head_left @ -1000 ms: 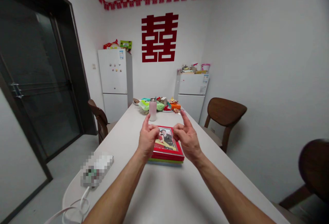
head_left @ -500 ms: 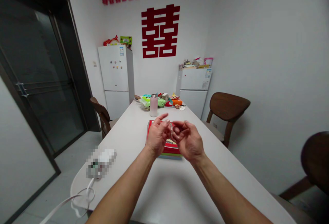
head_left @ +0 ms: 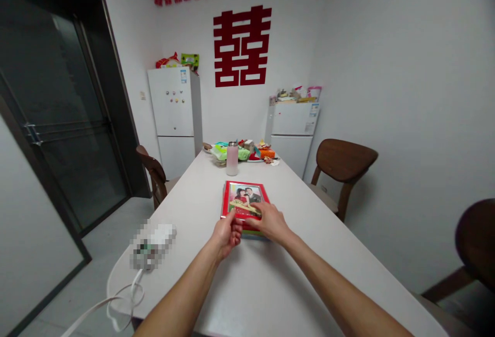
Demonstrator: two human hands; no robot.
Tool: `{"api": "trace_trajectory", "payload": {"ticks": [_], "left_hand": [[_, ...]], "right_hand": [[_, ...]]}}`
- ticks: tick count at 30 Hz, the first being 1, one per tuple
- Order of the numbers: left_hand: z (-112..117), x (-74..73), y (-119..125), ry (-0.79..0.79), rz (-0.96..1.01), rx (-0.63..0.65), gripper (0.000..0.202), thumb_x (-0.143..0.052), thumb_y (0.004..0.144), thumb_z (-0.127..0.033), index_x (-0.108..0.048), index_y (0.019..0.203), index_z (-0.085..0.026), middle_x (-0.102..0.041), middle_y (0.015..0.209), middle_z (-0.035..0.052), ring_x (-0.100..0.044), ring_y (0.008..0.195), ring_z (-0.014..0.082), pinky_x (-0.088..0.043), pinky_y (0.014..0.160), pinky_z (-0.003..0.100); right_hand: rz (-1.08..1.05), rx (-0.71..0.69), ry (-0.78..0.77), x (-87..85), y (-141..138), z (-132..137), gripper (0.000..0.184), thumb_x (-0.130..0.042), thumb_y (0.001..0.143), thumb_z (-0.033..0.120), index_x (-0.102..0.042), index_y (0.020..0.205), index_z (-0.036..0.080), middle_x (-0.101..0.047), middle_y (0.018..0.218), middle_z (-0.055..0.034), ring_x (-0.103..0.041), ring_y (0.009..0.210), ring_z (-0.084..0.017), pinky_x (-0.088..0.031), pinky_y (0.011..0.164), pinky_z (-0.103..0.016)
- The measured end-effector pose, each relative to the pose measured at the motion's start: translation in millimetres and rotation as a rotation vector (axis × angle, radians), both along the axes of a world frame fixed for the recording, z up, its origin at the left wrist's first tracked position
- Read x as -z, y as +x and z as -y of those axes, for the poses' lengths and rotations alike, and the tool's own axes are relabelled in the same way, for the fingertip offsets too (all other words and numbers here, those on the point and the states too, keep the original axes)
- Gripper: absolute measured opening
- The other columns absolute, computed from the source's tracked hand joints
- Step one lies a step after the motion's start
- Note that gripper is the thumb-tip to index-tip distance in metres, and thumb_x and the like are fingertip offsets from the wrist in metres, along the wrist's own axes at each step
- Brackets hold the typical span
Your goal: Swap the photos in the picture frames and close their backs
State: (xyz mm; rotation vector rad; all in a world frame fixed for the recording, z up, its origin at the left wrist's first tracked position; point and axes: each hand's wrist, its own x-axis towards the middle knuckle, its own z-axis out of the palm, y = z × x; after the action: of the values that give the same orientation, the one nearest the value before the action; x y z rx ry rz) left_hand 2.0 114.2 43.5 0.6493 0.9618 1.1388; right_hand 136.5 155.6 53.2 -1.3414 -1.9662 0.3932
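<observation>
At my far left, a white thing with a trailing cable lies on the pale table; it is pixelated, so I can't tell what it is. Then comes my left hand, fingers curled, thumb pointing up at the near edge of a red photo album; whether it pinches that edge, I can't tell. The album lies flat before me, photo up, atop green and bluish layers, with a pink bottle upright beyond it. My right hand is just apart from the left, fingers over the album's near right corner, thumb by its near edge; I can't tell if it grips. Further right stands a wooden chair. I judge the step in hand to be getting hold of the album; the next move seems to call for an even grip along its near edge.
</observation>
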Motion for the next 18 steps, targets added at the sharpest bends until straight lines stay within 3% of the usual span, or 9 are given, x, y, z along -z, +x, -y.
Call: {"api": "trace_trajectory", "payload": {"ticks": [3,7,10,12,15,18], "left_hand": [[2,31.3,3,-0.037,-0.015,-0.024,0.024,-0.044,0.083,-0.033,-0.051,0.092,-0.013,-0.056,0.081,0.0011,-0.054,0.061,0.0097,-0.046,0.054,0.026],[5,42.7,16,0.085,0.011,-0.105,0.026,-0.044,0.082,-0.034,-0.052,0.094,-0.013,-0.059,0.085,0.0032,-0.057,0.067,0.0106,-0.046,0.060,0.025],[13,39.2,25,0.199,-0.011,-0.191,0.030,-0.049,0.076,-0.035,-0.052,0.097,-0.014,-0.061,0.089,0.0040,-0.059,0.072,0.0128,-0.046,0.060,0.022],[22,34.1,29,0.251,-0.073,-0.219,0.034,-0.051,0.073,-0.036,-0.053,0.096,-0.013,-0.063,0.085,0.0051,-0.059,0.070,0.0153,-0.046,0.056,0.022],[41,21.2,31,0.341,-0.219,-0.198,0.031,-0.052,0.071,-0.035,-0.058,0.087,-0.010,-0.064,0.074,0.0052,-0.059,0.066,0.0173,-0.046,0.055,0.023],[68,4.8,29,0.449,-0.371,-0.154,0.020,-0.054,0.069,-0.030,-0.061,0.075,-0.012,-0.063,0.067,0.0034,-0.058,0.067,0.0177,-0.046,0.062,0.025]], "right_hand": [[0.152,-0.049,0.051,13.7,-3,4,0.030,-0.064,0.056,0.026,-0.061,0.086,0.020,-0.057,0.087,-0.0074,-0.045,0.089,-0.024,-0.031,0.076,-0.037],[0.261,-0.137,0.078,16.4,-10,23,0.022,-0.060,0.061,0.023,-0.061,0.083,0.020,-0.056,0.084,-0.0056,-0.046,0.084,-0.021,-0.032,0.076,-0.035],[0.257,-0.188,0.068,12.8,-5,38,0.018,-0.055,0.067,0.028,-0.061,0.083,0.020,-0.057,0.081,-0.0041,-0.049,0.079,-0.018,-0.036,0.073,-0.031],[0.146,-0.193,0.078,8.8,5,45,0.021,-0.050,0.071,0.031,-0.061,0.086,0.020,-0.058,0.084,-0.0046,-0.050,0.082,-0.017,-0.037,0.074,-0.031],[-0.169,-0.081,0.053,0.5,24,54,0.035,-0.048,0.071,0.037,-0.055,0.101,0.019,-0.055,0.102,-0.0081,-0.048,0.094,-0.020,-0.038,0.080,-0.034],[-0.533,0.034,-0.125,-11.0,38,66,0.053,-0.046,0.071,0.046,-0.042,0.116,0.020,-0.046,0.117,-0.0095,-0.045,0.103,-0.021,-0.040,0.079,-0.035]]}}
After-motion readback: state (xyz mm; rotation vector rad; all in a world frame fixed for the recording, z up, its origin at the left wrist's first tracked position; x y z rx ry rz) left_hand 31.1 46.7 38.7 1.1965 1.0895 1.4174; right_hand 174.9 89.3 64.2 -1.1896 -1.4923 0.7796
